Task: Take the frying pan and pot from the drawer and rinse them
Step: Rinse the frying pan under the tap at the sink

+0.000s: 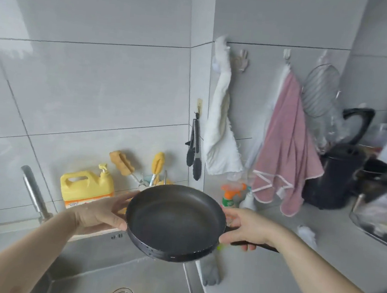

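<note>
A black frying pan (pixel 175 223) hangs in the air above the right edge of the steel sink (pixel 103 270), its empty inside facing me. My left hand (pixel 99 215) grips the pan's left rim. My right hand (pixel 246 228) holds the dark handle where it meets the pan's right side; the handle end sticks out to the right under my wrist. The faucet (pixel 34 194) stands at the sink's back left, with no water running. No pot or drawer shows in this view.
A yellow detergent jug (pixel 86 186), sponge brushes (pixel 124 160) and an orange spray bottle (pixel 231 194) stand along the tiled wall. Tongs (pixel 195 146), a white cloth (pixel 221 125) and a pink towel (pixel 284 156) hang above. A black kettle (pixel 337 173) and a dish rack (pixel 381 213) crowd the right counter.
</note>
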The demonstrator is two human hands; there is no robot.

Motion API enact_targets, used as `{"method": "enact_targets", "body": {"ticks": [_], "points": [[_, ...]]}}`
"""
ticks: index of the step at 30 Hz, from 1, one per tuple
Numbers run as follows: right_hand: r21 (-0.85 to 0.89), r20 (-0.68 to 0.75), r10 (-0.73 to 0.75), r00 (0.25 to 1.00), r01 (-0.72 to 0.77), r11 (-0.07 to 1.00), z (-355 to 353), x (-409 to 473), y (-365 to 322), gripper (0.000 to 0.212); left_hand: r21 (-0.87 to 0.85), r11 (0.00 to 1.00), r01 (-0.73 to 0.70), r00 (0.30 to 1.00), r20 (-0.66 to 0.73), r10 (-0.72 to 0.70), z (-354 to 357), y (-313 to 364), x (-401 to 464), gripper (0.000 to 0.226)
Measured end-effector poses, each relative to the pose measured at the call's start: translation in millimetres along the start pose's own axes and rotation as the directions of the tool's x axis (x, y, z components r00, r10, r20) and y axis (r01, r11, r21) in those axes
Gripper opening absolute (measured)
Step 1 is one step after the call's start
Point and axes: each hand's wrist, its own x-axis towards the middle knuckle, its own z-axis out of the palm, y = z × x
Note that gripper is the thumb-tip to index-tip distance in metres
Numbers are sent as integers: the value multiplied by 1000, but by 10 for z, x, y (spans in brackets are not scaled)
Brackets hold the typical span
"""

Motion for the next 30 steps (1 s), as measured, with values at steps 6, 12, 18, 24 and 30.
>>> {"method": "enact_targets", "body": {"ticks": [6,12,18,24,30], "points": [[134,-198,207,958,-183,974,-305,-1056,775,61,59,998,3,969,246,-17,642,318,1249,92],[292,-402,434,806,-337,895,-574,-2697,1645,72,154,977,-149,807,590,30,2199,704,2550,92],[384,-541,586,603,-443,810,-704,-4611,2281,64,66,979,-191,637,768,72,4275,976,3426,98],[532,-575,728,373,-506,679,-668,-6349,2765,76,-8,979,-203,364,928,82,6390,1189,3940,96],[677,-565,797,211,-433,595,-493,-7637,3178,65,-30,980,-197,195,978,69,8293,1330,4341,99]]}}
